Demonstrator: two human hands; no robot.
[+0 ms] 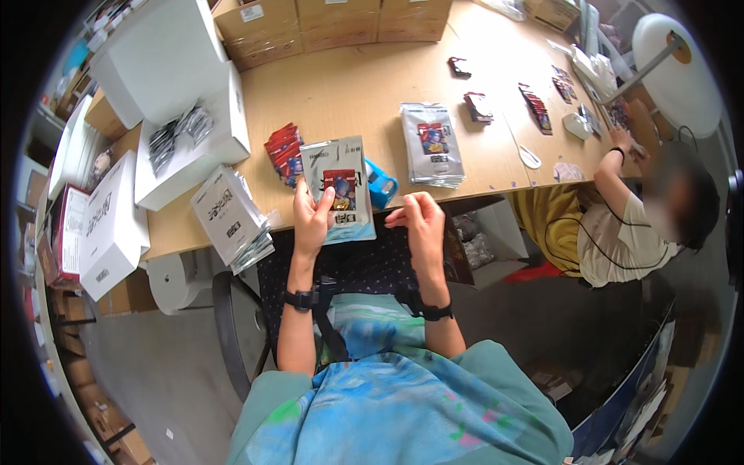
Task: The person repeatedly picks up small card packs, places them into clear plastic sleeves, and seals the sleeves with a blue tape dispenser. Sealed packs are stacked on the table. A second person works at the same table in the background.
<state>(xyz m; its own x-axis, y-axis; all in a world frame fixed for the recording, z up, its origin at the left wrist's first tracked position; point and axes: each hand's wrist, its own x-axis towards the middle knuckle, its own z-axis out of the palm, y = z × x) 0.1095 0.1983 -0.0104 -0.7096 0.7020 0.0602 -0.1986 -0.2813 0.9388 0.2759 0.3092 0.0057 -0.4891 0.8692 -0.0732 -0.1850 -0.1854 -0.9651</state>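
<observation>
My left hand (312,215) grips a silver-grey flat pouch (358,203) above the table's near edge, its thumb on a small red packet (343,186) that lies against the pouch's front. To the right, my right hand (422,231) is apart from the pouch, its fingers bent and pinched; whether anything tiny is between them cannot be made out. Partly behind the pouch is a blue tape dispenser (380,184). A fanned pile of red packets (283,149) lies just beyond my left hand. Farther right rests a stack of silver pouches (432,164) with a red packet on top.
Another pouch stack (230,213) juts over the table edge at left, beside an open white box (194,155) holding dark and silver wrappers. Cardboard boxes (337,27) line the back. At right a co-worker's hand (620,142) is near small packets (535,108) and a white lamp (674,62).
</observation>
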